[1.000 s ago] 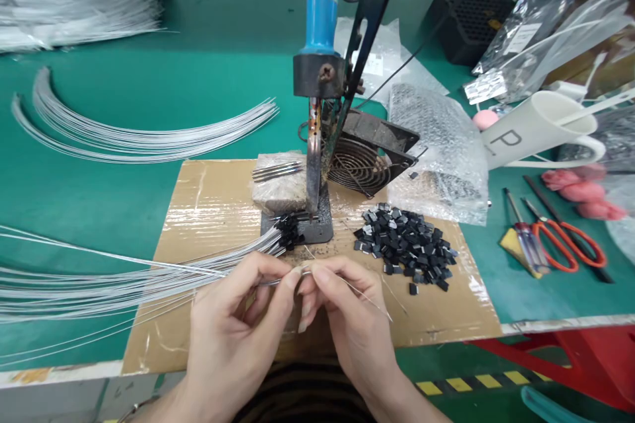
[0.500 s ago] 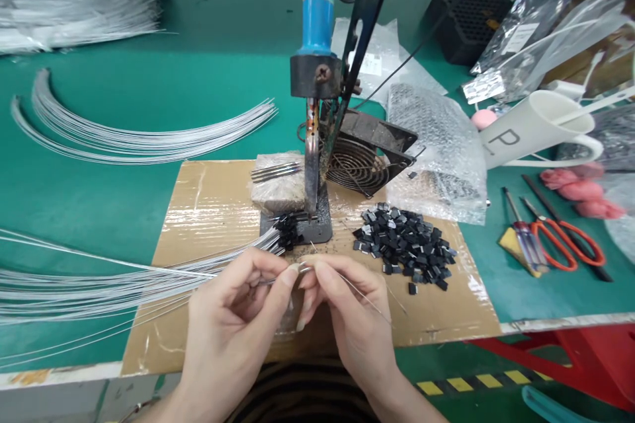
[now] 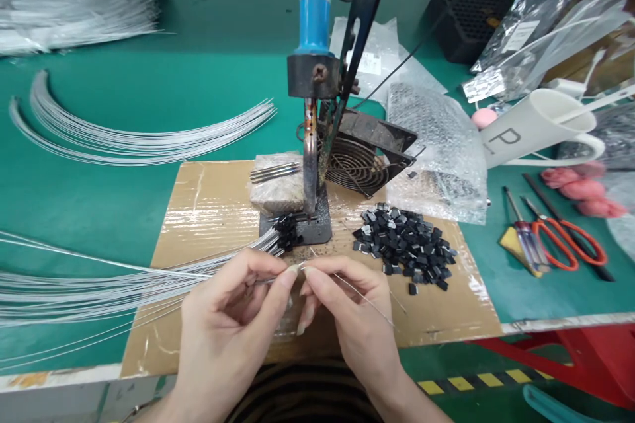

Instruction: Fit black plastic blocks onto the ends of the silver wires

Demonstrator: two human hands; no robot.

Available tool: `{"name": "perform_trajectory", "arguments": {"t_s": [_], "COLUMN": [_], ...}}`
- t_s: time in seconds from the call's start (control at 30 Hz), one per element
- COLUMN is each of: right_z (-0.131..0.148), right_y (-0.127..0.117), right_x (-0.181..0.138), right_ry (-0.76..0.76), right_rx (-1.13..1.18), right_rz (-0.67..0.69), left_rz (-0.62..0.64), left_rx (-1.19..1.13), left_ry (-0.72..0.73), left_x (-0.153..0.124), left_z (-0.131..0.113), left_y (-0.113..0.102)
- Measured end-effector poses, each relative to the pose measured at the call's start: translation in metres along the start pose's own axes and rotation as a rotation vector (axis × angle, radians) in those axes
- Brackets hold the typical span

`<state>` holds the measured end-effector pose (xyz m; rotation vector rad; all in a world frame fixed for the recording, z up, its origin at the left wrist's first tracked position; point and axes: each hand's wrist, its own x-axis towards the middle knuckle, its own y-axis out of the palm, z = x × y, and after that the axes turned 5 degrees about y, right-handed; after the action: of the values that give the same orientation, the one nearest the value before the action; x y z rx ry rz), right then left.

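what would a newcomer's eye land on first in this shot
Most likely the two hands at bottom centre, left hand and right hand, fingertips meeting to pinch a thin wire over the cardboard mat. Behind them a blue-handled soldering iron stands clamped upright, tip down. A fan of silver wires sweeps in from the left, and a pile of small black parts lies on the mat's right.
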<state>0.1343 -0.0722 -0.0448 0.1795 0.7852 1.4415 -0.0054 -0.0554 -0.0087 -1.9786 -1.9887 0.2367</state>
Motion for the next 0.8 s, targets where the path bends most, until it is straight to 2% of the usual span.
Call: {"name": "perform_trajectory", "arguments": {"t_s": [0.27,0.63,0.8], "right_z": [0.0,0.008,0.014], "right_y": [-0.003,-0.011,-0.014], "right_x": [0.001,0.005,0.008], "right_ry": [0.015,0.14,0.191], "right_rx": [0.019,0.088,0.101], "right_rz": [0.017,0.091,0.133], "left_rz": [-0.028,0.067,0.101], "left_rx": [0.115,0.105,0.088], "left_ry": [0.04,0.134,0.128], "left_x": [-0.006,-0.007,-0.01], "left_z": [0.008,0.013,0.015], "left_y": [-0.002,-0.005,-0.006]}}
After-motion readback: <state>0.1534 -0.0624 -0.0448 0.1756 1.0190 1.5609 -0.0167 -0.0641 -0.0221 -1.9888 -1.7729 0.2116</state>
